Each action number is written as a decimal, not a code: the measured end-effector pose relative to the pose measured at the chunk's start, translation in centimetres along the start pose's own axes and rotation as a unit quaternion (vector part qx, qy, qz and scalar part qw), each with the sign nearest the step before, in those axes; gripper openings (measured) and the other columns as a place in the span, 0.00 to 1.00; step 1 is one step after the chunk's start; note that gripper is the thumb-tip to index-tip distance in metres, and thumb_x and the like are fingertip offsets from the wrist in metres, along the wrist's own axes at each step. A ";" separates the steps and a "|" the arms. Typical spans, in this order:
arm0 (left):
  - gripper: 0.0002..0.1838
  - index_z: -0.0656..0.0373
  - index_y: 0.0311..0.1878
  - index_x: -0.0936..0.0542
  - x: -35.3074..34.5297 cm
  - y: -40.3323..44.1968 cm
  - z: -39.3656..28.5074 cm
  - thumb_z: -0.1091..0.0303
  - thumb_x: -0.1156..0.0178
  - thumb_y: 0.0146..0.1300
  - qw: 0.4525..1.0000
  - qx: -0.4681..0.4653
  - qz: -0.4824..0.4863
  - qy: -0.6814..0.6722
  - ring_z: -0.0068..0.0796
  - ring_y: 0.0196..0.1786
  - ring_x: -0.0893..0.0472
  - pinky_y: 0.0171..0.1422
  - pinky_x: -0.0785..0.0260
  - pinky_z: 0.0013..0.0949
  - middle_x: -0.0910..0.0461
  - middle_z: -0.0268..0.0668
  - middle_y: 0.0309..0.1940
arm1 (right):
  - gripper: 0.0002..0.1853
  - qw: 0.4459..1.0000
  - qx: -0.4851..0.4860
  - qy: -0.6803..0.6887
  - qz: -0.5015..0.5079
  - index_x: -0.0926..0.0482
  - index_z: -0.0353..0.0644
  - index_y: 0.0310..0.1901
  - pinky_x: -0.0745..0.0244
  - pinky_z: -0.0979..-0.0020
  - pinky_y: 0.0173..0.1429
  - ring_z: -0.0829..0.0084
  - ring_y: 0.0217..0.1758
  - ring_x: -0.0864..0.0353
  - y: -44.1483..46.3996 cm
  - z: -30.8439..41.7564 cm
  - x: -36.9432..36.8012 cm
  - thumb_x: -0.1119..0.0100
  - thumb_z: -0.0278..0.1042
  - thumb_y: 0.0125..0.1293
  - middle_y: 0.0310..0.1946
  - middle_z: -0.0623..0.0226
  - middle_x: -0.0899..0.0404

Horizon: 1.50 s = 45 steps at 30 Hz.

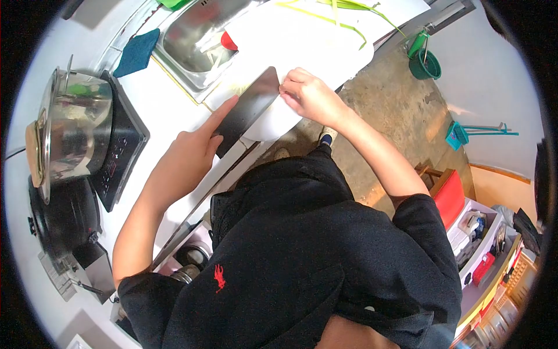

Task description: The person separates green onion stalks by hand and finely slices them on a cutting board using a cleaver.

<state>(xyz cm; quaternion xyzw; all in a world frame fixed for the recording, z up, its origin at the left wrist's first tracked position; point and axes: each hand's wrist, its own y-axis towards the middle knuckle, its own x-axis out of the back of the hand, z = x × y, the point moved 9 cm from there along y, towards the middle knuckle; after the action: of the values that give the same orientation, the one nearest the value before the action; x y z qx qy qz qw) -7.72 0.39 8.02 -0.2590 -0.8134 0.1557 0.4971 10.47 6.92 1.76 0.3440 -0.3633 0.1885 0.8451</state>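
Observation:
A broad dark-bladed cleaver (253, 104) slants over the near part of a white board (308, 49). My left hand (185, 158) is closed on it, index finger stretched along the blade; the handle is hidden beneath the palm. Close to the blade's far end, the fingertips of my right hand (308, 96) are pinched together. Whatever they hold, if anything, cannot be made out. Long green strips (351, 6), like long beans or stalks, lie across the board's far side. Strong glare washes out much of its surface.
Left of the board is a steel sink (174, 43) with a red item (228, 41) at its edge and a dark green cloth (137, 53) beside it. A steel pot (81, 125) stands on a black cooktop (123, 151). A green bucket (425, 64) is by the wall.

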 end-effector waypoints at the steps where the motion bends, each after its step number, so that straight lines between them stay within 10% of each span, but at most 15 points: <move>1: 0.38 0.28 0.82 0.47 -0.1 -0.2 0.0 0.71 0.49 0.75 1.000 0.008 0.005 0.000 0.67 0.43 0.17 0.49 0.31 0.59 0.18 0.64 0.35 | 0.04 1.000 0.001 -0.003 -0.004 0.19 0.33 0.35 0.21 0.60 0.53 0.58 0.45 0.20 -0.1 0.1 0.0 0.34 0.24 0.61 0.34 0.58 0.23; 45: 0.38 0.34 0.82 0.46 -1.4 -3.3 1.1 0.74 0.47 0.73 0.999 -0.005 -0.049 0.014 0.64 0.35 0.17 0.41 0.29 0.60 0.18 0.58 0.27 | 0.07 0.986 0.145 -0.051 0.068 0.18 0.38 0.35 0.20 0.64 0.57 0.63 0.50 0.20 0.2 1.9 -0.9 0.36 0.23 0.53 0.38 0.65 0.20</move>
<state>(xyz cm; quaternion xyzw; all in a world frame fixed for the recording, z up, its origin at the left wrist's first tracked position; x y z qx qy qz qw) -9.10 -3.15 8.16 -0.2236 -0.8186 0.1236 0.5144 8.89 5.64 2.10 0.4462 -0.3978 0.2785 0.7517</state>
